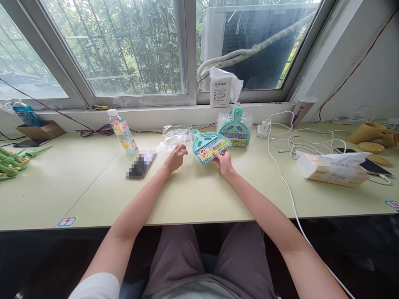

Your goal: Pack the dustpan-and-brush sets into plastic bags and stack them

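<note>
My right hand (223,162) grips a small teal dustpan-and-brush set (204,143) by its lower right edge, thumb on the colourful label. The set is tilted above the table, with its handle towards the upper left. My left hand (177,158) is to the left of it, apart from it, with the fingers curled in. Whatever may be inside those fingers is hidden. Just behind the left hand lies crumpled clear plastic wrapping (176,137). A second teal dustpan set (236,128) leans upright at the back, with clear plastic around it.
Left of my hands are a phone (141,164) and a drink bottle (123,132). White cables (307,143) and a tissue pack (333,168) lie at right. A tissue box (220,92) stands on the sill. Green stalks (15,162) lie at far left.
</note>
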`<state>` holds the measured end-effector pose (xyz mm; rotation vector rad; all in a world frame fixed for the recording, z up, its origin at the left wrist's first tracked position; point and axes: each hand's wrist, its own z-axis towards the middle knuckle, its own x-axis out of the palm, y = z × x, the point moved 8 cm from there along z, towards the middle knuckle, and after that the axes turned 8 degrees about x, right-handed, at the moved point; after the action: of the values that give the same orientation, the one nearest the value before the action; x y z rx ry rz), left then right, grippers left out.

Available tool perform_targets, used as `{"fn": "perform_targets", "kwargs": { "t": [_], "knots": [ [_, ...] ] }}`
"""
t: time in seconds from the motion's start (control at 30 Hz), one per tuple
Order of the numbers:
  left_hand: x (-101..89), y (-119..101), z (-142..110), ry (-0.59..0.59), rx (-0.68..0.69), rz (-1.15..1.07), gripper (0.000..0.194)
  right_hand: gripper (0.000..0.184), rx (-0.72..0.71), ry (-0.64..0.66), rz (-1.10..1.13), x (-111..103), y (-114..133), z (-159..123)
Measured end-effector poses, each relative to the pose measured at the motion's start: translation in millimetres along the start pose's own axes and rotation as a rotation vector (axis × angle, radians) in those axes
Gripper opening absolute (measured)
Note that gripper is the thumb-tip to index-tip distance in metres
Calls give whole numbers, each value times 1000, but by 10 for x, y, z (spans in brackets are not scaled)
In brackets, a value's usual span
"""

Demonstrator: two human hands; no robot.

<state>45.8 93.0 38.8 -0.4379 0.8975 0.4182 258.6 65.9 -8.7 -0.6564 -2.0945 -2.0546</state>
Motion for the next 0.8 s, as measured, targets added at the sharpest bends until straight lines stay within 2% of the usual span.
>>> {"fn": "perform_targets", "kwargs": {
  "t": [0.2, 0.5, 0.73, 0.8],
  "knots": [
    [84, 287, -60, 55, -159, 30, 37, 28, -13, 0, 18, -14, 16, 11],
    [102, 459, -117, 120, -362, 296, 32, 29, 144, 171, -59, 134, -198, 52],
    [-6, 576, -214, -22, -519, 334, 54, 26, 187, 169, -85, 146, -241, 30],
    [27, 651, -256, 3, -575, 313, 54, 26, 184, 148, -78, 121, -238, 43]
  ]
}}
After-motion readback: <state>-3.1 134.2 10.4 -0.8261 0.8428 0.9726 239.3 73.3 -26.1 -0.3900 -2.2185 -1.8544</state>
